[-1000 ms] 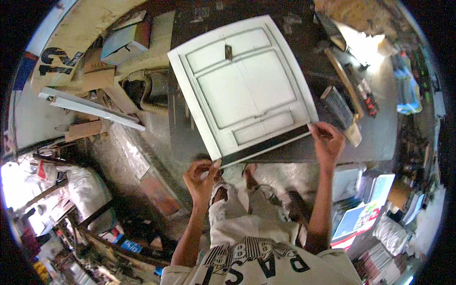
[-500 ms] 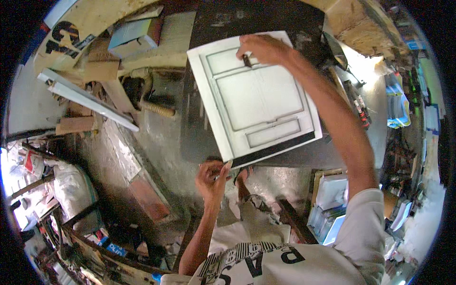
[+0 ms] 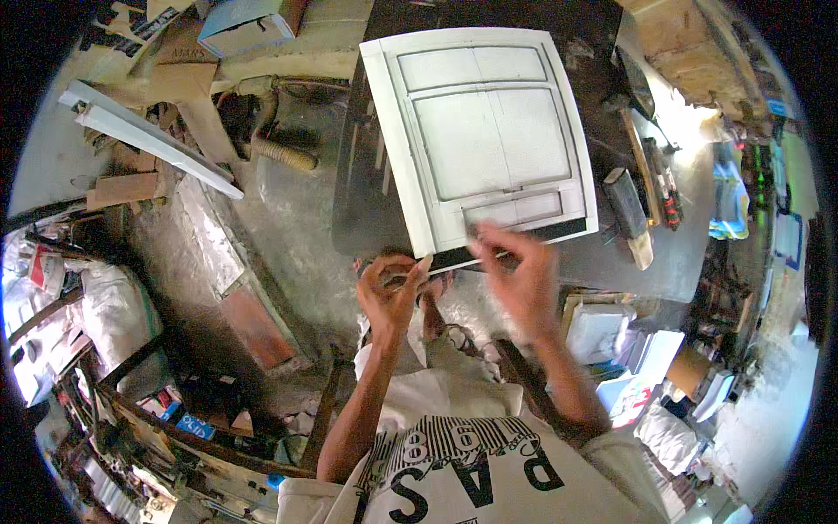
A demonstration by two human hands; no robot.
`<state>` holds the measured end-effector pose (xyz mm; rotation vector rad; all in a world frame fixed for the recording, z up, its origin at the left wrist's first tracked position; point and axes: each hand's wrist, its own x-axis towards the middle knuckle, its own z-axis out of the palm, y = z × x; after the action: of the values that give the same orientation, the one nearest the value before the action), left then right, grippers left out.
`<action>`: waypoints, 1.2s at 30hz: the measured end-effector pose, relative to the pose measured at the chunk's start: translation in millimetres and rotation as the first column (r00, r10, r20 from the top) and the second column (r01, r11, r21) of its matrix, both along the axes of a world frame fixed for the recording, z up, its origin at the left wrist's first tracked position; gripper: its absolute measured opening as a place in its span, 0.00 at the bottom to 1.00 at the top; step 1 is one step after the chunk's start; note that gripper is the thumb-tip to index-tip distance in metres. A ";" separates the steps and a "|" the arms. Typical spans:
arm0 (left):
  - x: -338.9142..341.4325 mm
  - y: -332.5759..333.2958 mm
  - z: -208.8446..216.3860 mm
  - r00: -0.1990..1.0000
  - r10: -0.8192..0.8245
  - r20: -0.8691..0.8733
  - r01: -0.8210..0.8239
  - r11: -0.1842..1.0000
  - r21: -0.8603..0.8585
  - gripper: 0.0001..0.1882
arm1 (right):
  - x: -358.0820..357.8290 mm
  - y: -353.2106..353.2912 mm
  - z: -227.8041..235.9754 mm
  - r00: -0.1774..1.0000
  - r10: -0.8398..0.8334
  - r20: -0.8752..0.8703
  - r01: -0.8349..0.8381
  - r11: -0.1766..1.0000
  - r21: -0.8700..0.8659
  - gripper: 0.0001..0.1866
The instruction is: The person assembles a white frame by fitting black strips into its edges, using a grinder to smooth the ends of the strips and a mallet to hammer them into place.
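Note:
A white rectangular panel (image 3: pixel 497 140) with thin dark lines framing several rectangles lies tilted on a dark table (image 3: pixel 349 183). Along its near edge runs a black strip (image 3: pixel 559 230). My left hand (image 3: pixel 390 293) has thumb and fingers pinched at the panel's near left corner, gripping its edge. Over the black strip, close to the lowest framed rectangle, hovers my right hand (image 3: pixel 522 279). Motion smears its fingers, so whatever they may hold cannot be made out.
Right of the panel lie a dark flat tool with a pale end (image 3: pixel 630 218) and red-and-black handled tools (image 3: pixel 670 196). A ribbed hose (image 3: pixel 288 155), a long white strip (image 3: pixel 153 140) and a blue carton (image 3: pixel 249 28) are at the left. Stacked books or boxes (image 3: pixel 602 336) stand near right.
My right hand has come from the panel's far part down to its near edge. The small dark thing under its fingers no longer shows clearly. My left hand keeps the corner.

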<state>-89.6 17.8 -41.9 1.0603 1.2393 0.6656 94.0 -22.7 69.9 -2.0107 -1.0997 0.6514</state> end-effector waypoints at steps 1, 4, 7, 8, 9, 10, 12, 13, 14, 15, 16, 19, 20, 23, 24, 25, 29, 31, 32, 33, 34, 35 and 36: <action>4.6 2.5 9.0 1.000 -0.021 -0.002 0.021 1.000 -0.010 0.11 | -21.4 -14.6 -9.3 0.997 -0.071 -0.028 0.072 0.997 0.005 0.10; 7.0 10.7 34.9 0.998 -0.014 0.064 0.020 0.996 -0.085 0.12 | -58.9 -23.4 -34.3 0.979 -0.185 0.081 0.185 0.983 0.004 0.12; 7.9 10.9 36.6 0.999 -0.031 -0.017 0.031 0.999 -0.033 0.12 | -69.6 -22.6 -40.1 0.967 -0.240 0.089 0.237 0.970 0.045 0.13; 8.5 12.2 37.4 0.999 -0.038 -0.022 0.037 0.998 -0.041 0.12 | -72.8 -21.9 -41.9 0.967 -0.252 0.036 0.252 0.968 0.002 0.13; 9.0 13.6 38.0 0.999 -0.035 -0.021 0.034 0.998 -0.046 0.12 | -74.5 -21.9 -43.2 0.966 -0.257 0.033 0.257 0.966 -0.007 0.13; 10.2 14.0 38.3 0.999 -0.031 -0.018 0.030 0.999 -0.044 0.12 | -74.4 -22.4 -44.0 0.975 -0.209 0.079 0.211 0.978 -0.009 0.13; 10.8 12.4 35.8 0.999 -0.027 -0.028 0.025 0.999 -0.044 0.12 | -70.9 -24.5 -49.9 0.978 -0.124 0.168 0.118 0.992 0.048 0.13; 9.8 12.6 33.5 0.999 -0.017 -0.037 0.016 0.999 -0.039 0.12 | -69.9 -24.8 -50.0 0.978 -0.124 0.166 0.117 0.992 0.048 0.13; 7.9 12.4 29.3 0.999 -0.016 -0.039 0.015 0.999 -0.040 0.12 | -69.4 -25.0 -49.2 0.984 -0.110 0.143 0.108 0.994 0.022 0.13; 5.5 11.9 24.2 0.998 -0.031 -0.055 0.031 1.000 -0.001 0.12 | -69.4 -24.3 -48.2 0.988 -0.097 0.119 0.098 0.995 -0.004 0.13; 6.1 11.6 23.9 0.996 -0.049 -0.070 0.051 0.998 0.030 0.12 | -68.8 -24.0 -46.3 0.988 -0.098 0.119 0.100 0.995 -0.011 0.13; 7.9 10.0 26.9 0.999 -0.027 -0.043 0.025 0.997 -0.066 0.11 | -67.6 -20.7 -40.1 0.985 -0.070 0.155 0.076 0.996 -0.037 0.13; 9.1 11.3 29.0 0.998 -0.032 -0.046 0.029 0.997 -0.073 0.11 | -68.7 -19.1 -39.4 0.976 -0.055 0.210 0.069 0.996 -0.058 0.13; 14.3 13.8 37.3 0.999 -0.026 -0.031 0.024 0.997 -0.072 0.10 | -76.9 -20.8 -40.8 0.950 -0.040 0.311 0.060 0.997 -0.056 0.13; 14.4 9.4 35.4 0.996 -0.048 -0.079 0.043 0.997 -0.062 0.10 | -78.9 -32.1 -38.3 0.952 -0.033 0.306 0.072 0.991 -0.116 0.13; 12.9 9.9 30.9 0.991 -0.059 -0.124 0.055 0.998 -0.038 0.10 | -81.0 -38.6 -35.3 0.953 -0.025 0.303 0.077 0.984 -0.160 0.12; 6.0 5.4 28.7 0.998 0.026 -0.056 -0.022 0.997 0.073 0.11 | -60.5 -57.4 -12.7 0.983 -0.138 0.121 0.139 0.990 0.000 0.12; -7.1 6.1 13.5 0.991 0.006 -0.131 0.011 0.991 0.130 0.11 | -13.6 -26.7 7.9 0.966 -0.189 0.178 0.192 0.981 0.003 0.12; -9.2 4.5 16.2 0.997 0.081 0.003 -0.081 0.996 0.033 0.10 | 23.5 -10.6 9.0 0.945 -0.138 0.295 0.175 0.979 -0.101 0.17; -18.7 2.2 19.5 0.978 0.168 0.125 -0.160 0.984 -0.076 0.10 | 44.4 2.9 14.2 0.914 -0.073 0.399 0.167 0.964 -0.207 0.23; -38.3 5.4 17.8 0.973 0.166 0.161 -0.153 0.984 -0.091 0.14 | 40.4 17.3 28.8 0.750 -0.070 0.658 0.223 0.963 -0.151 0.30; -50.1 19.2 36.2 0.964 0.183 0.191 -0.174 0.983 -0.063 0.14 | 36.7 32.2 48.6 0.512 -0.082 0.855 0.269 0.961 -0.069 0.37; -69.8 33.2 66.8 0.962 0.163 0.219 -0.163 0.987 -0.018 0.18 | 26.7 45.2 72.4 0.676 0.024 0.737 0.073 0.992 -0.099 0.45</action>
<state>-159.3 51.1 24.9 0.8650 1.1404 0.8853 120.7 22.5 142.2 -2.4694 -1.5030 -0.1825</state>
